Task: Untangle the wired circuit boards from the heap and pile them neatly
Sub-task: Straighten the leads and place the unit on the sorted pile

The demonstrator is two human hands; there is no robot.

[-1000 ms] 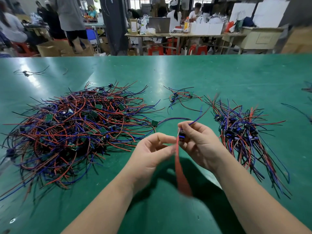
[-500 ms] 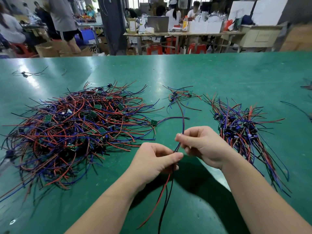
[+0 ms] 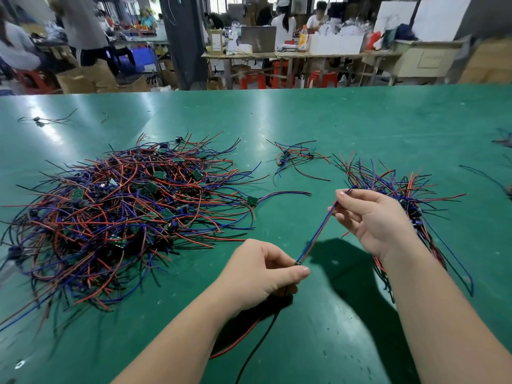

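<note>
A big tangled heap [image 3: 122,212] of small green circuit boards with red, blue and black wires covers the left of the green table [image 3: 332,128]. A neater pile [image 3: 401,200] of the same boards lies at the right, partly behind my right hand. One wired board [image 3: 315,236] is stretched between my hands above the table. My left hand [image 3: 263,273] pinches its board end, with red and black wires trailing down below it. My right hand [image 3: 371,217] pinches the blue and red wires near their tips.
A small cluster of boards [image 3: 296,159] lies at the middle back, and one single board [image 3: 252,200] sits at the heap's right edge. A stray wire piece [image 3: 41,121] is at the far left back. Loose wires lie along the right edge [image 3: 501,139]. People work at benches beyond the table.
My hands have drawn apart: the right slid up and right along the wires, pulling them straight, while the left stayed low gripping the board end.
</note>
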